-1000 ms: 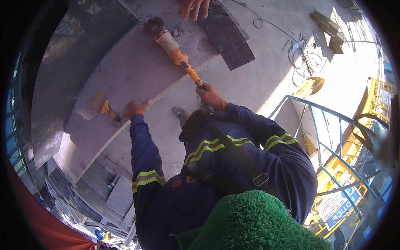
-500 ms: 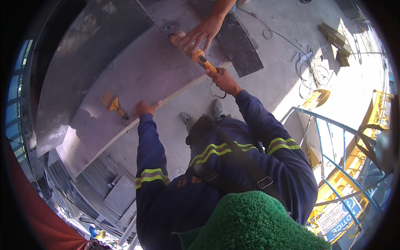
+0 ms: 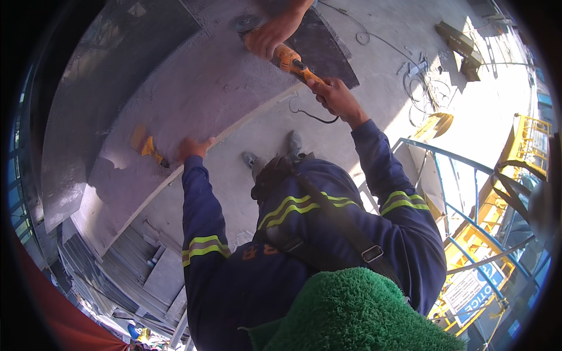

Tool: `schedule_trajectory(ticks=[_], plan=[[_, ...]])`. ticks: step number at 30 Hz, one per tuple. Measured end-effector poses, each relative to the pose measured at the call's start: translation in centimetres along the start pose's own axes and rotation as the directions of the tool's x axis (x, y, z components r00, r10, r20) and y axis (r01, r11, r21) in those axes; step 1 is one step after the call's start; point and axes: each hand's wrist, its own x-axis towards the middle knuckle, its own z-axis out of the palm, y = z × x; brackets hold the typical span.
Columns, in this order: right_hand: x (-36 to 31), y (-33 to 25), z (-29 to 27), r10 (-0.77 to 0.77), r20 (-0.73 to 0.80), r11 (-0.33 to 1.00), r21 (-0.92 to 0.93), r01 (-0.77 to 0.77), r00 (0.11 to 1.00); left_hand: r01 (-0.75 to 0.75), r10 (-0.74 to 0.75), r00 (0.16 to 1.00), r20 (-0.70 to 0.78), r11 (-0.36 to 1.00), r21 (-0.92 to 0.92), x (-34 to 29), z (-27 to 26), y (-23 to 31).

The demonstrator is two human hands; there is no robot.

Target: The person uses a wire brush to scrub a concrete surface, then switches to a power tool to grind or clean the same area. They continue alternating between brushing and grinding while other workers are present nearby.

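Observation:
My right hand (image 3: 338, 100) is closed round the rear handle of an orange and black angle grinder (image 3: 287, 57), held above the far edge of a broad, dusty panel (image 3: 175, 105). The grinder's disc (image 3: 246, 23) is over the panel at the far end; whether it touches cannot be made out. Another person's hand (image 3: 274, 36) comes from the top and grips the grinder's front part. My left hand (image 3: 195, 148) rests on the panel's near edge, thumb stretched out along it, fingers partly hidden. Beside it lies a small yellow tool (image 3: 151, 147) with a dark end.
A dark curved sheet (image 3: 111, 99) adjoins the panel on the left. Cable (image 3: 424, 93) lies coiled on the floor at right, near a brown metal beam (image 3: 459, 47). A blue railing (image 3: 445, 152) and yellow framework (image 3: 503, 193) stand at right. Long metal sections (image 3: 111, 275) lie lower left.
The grinder and my right hand have moved right, relative to my body. The other person's fingers, spread before, are now wrapped round the grinder. My left hand stays at the panel's edge.

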Motion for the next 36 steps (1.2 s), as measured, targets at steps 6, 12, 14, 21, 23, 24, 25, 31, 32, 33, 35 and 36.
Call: schedule_trajectory(ticks=[6,12,14,21,23,24,25,31,32,33,35,36], plan=[[-1.6,0.0,-2.7,-0.027,-0.005,0.992,0.122,0.028,1.0,0.007,-0.007,1.0,0.007,1.0,0.003,0.7,0.6,-0.5],[-3.1,-2.8,-6.5,-0.089,0.029,0.984,0.157,0.083,0.996,-0.024,0.025,1.0,-0.018,0.999,0.027,1.1,1.6,-0.9],[-4.4,-3.3,-9.0,-0.188,0.071,0.973,0.152,0.175,0.98,-0.012,0.012,1.0,-0.003,0.999,0.042,1.0,1.4,-0.8],[-2.0,4.1,-23.7,-0.256,-0.19,0.897,-0.413,0.16,0.948,-0.026,0.028,0.999,-0.043,0.998,0.055,0.0,0.9,-0.4],[1.8,5.1,-28.4,-0.22,-0.212,0.704,-0.71,0.005,0.952,-0.019,0.023,0.998,-0.06,0.997,0.071,-0.2,0.8,-0.5],[4.2,4.6,-30.2,-0.277,-0.255,0.652,-0.758,-0.014,0.927,-0.011,0.014,0.999,-0.05,0.998,0.061,-0.2,0.8,-0.5],[6.4,3.4,-31.7,-0.247,-0.395,0.589,-0.786,-0.186,0.885,-0.009,0.012,0.999,-0.049,0.999,0.05,-0.3,0.7,-0.4],[17.4,-11.7,-28.3,-0.682,-0.371,0.71,-0.13,0.692,0.63,-0.005,0.006,0.999,-0.039,0.999,0.033,-0.5,0.1,0.3],[17.8,-12.9,-26.1,-0.683,-0.398,0.706,-0.143,0.693,0.613,0.013,-0.013,1.0,-0.013,0.999,0.034,-0.7,0.1,0.1],[18.0,-13.4,-23.6,-0.68,-0.423,0.704,-0.151,0.693,0.599,0.008,-0.008,1.0,-0.017,0.999,0.043,-0.9,0.2,-0.1],[17.8,-13.0,-19.3,-0.64,-0.348,0.759,-0.146,0.635,0.685,0.02,-0.019,0.999,-0.028,0.999,0.038,-0.8,0.6,-0.2],[17.2,-11.7,-17.4,-0.602,-0.241,0.798,-0.159,0.581,0.761,0.036,-0.035,0.999,-0.012,0.999,0.01,-0.7,0.8,-0.4]])
